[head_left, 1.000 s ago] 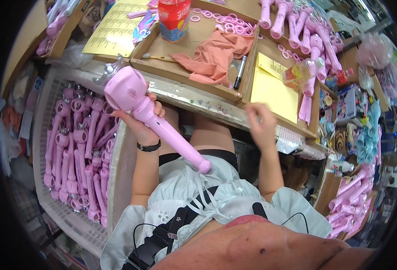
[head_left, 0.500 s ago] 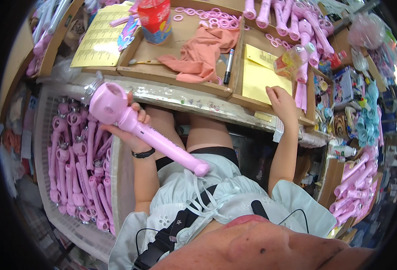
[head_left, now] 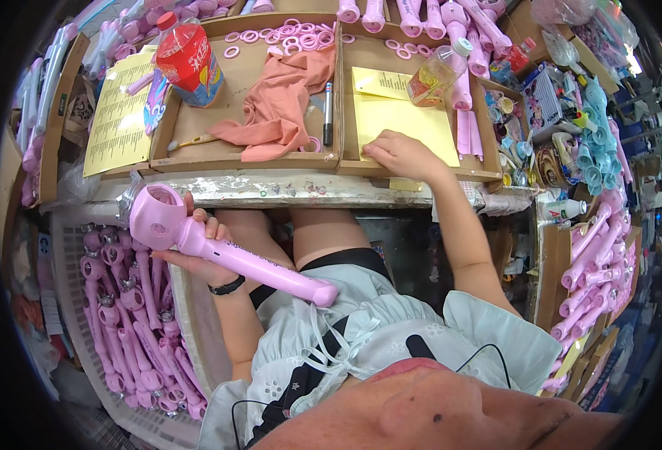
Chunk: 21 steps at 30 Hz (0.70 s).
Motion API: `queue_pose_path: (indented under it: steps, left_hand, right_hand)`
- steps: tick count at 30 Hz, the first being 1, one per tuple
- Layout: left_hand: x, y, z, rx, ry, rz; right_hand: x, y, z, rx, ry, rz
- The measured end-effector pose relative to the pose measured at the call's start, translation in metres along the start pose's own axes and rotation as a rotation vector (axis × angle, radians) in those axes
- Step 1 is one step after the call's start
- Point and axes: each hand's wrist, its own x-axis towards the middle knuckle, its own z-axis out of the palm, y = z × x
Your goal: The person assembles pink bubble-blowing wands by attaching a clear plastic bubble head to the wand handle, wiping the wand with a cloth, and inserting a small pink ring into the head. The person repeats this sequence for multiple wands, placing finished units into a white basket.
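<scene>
The fingers (head_left: 212,226) of your left hand (head_left: 209,268) are wrapped round the neck of the pink wand (head_left: 252,267), gripping it just below its hollow head; those of your right hand (head_left: 407,156) are bunched at the near edge of the yellow sheet (head_left: 421,129), though you cannot tell from here whether they pinch anything. Your wand looks largely put together: head and handle are joined, a clear crown (head_left: 127,196) sits on top, and dark marks run along the handle. Your work at the sheet seems only begun, since no piece lifted from it shows. Similar wands fill the white basket (head_left: 83,352) at your left, and more pink pieces (head_left: 421,19) lie at the far side of the bench, so much seems left. Your wand is over your lap, its long axis slanting, crown end away to your left, butt end toward your waist and rightward.
</scene>
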Motion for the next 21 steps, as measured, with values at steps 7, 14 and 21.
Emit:
queue_pose_path:
  steps: [7,14,21]
  left_hand:
    - [-0.003,0.005,0.004,0.061,-0.004,0.035]
    - [-0.002,0.001,0.001,0.091,0.075,0.038]
    - [0.002,-0.005,-0.001,0.076,0.077,-0.010]
  right_hand:
    - [0.032,0.038,-0.032,-0.240,-0.353,-0.256]
    - [0.021,0.060,-0.027,-0.404,-0.284,-0.397]
    - [0.014,0.078,-0.018,-0.464,-0.217,-0.411]
